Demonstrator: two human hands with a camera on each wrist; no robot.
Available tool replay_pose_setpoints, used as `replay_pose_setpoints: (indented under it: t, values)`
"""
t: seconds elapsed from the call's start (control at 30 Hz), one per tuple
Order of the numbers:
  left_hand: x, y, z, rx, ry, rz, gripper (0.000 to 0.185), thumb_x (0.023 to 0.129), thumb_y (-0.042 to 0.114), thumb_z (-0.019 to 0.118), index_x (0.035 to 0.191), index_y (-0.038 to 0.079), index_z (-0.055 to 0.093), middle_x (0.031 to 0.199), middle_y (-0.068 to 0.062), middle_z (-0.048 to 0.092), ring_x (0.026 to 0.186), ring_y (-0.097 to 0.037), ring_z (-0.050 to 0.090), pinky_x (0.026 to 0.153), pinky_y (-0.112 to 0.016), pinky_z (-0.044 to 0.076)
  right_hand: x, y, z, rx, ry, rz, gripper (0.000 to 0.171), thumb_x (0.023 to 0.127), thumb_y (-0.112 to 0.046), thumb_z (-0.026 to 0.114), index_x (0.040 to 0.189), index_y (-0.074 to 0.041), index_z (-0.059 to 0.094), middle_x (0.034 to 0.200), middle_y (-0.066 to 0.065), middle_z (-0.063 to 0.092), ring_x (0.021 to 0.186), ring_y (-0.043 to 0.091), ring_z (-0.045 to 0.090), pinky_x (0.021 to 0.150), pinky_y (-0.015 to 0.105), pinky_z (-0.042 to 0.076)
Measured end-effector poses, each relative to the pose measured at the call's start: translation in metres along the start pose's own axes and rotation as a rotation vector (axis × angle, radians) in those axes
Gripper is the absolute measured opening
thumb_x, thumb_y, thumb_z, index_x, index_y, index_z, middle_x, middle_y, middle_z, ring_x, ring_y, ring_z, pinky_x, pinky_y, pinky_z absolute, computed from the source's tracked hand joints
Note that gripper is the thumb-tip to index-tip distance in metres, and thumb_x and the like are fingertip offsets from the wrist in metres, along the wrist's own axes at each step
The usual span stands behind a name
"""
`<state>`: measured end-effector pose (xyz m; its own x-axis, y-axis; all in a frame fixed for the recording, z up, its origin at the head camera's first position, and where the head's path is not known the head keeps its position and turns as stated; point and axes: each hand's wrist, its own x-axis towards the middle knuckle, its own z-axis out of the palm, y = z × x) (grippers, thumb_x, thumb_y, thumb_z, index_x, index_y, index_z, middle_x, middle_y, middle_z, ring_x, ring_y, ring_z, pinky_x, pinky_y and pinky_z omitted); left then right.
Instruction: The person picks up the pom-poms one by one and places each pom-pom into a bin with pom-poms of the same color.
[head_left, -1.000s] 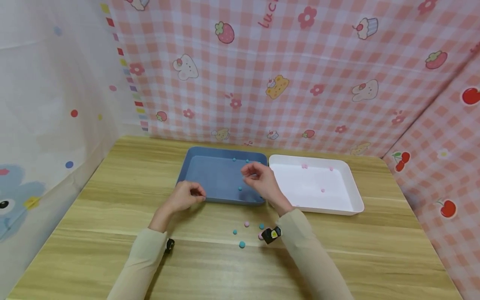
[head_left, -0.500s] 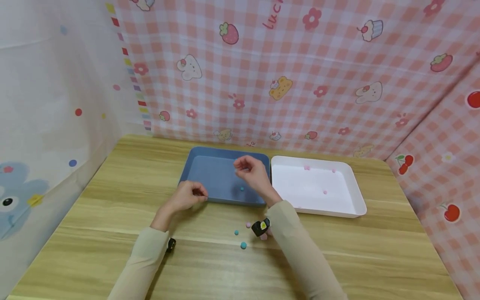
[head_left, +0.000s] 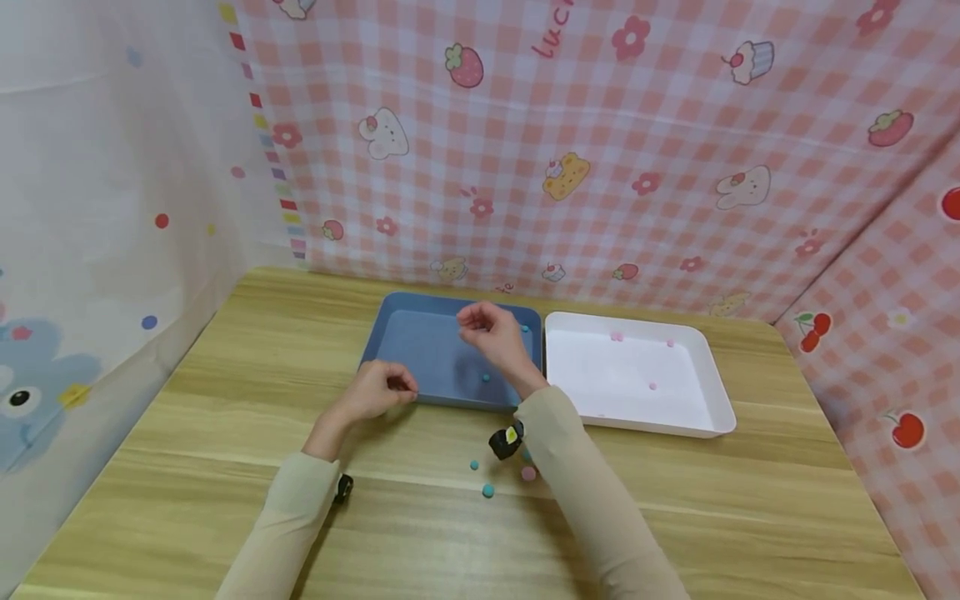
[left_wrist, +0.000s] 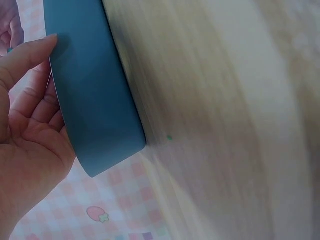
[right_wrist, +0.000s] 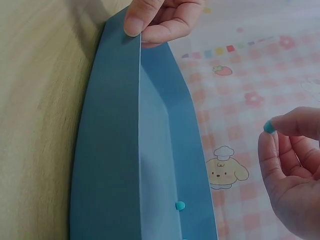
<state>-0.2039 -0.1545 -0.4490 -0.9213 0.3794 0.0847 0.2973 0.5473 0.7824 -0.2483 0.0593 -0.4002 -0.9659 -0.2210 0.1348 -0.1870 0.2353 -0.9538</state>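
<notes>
One teal bead point(right_wrist: 269, 127), pinched over the blue tray point(head_left: 420, 342).
The right hand point(head_left: 491, 333) nips it between thumb and fingertip above the tray's floor; the left hand point(head_left: 375, 389) pinches the tray's near rim, thumb outside, at eight o'clock from the tray's middle in the head view. Inside, one loose teal bead point(head_left: 486, 378) lies at four o'clock. The white tray point(head_left: 600, 375), bearing pink beads point(head_left: 652, 387), stands at three. On the table point(head_left: 420, 517), teal beads point(head_left: 488, 491) and a pink bead point(head_left: 528, 473) lie between five and six. The step looks like sorting by colour, mid-drop; the next move likely calls for lowering the bead and parting the fingertips, the left hand keeping the rim steady.
</notes>
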Motion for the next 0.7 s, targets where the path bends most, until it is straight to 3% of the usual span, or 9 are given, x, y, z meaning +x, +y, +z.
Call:
replay_pose_setpoints:
  t: [0.2, 0.7]
  values:
    - [0.0, -0.001, 0.0, -0.006, -0.001, 0.0, 0.005, 0.078, -0.001, 0.07, 0.076, 0.004, 0.069, 0.072, -0.002, 0.066, 0.067, -0.011, 0.058, 0.062, -0.024, 0.047, 0.011, 0.01, 0.005, 0.004, 0.023, 0.019, 0.017, 0.084, 0.005, 0.064, 0.1, 0.004, 0.064, 0.095, 0.015, 0.063, 0.083, 0.02, 0.058, 0.071, 0.026, 0.049]
    - [0.0, -0.001, 0.001, -0.014, -0.006, -0.01, 0.005, 0.078, -0.001, 0.069, 0.076, 0.004, 0.069, 0.072, -0.001, 0.066, 0.067, -0.01, 0.058, 0.063, -0.024, 0.048, 0.017, 0.011, 0.009, -0.006, 0.115, 0.078, 0.017, 0.078, 0.009, 0.065, 0.094, 0.002, 0.065, 0.091, 0.013, 0.064, 0.081, 0.02, 0.059, 0.069, 0.024, 0.049]
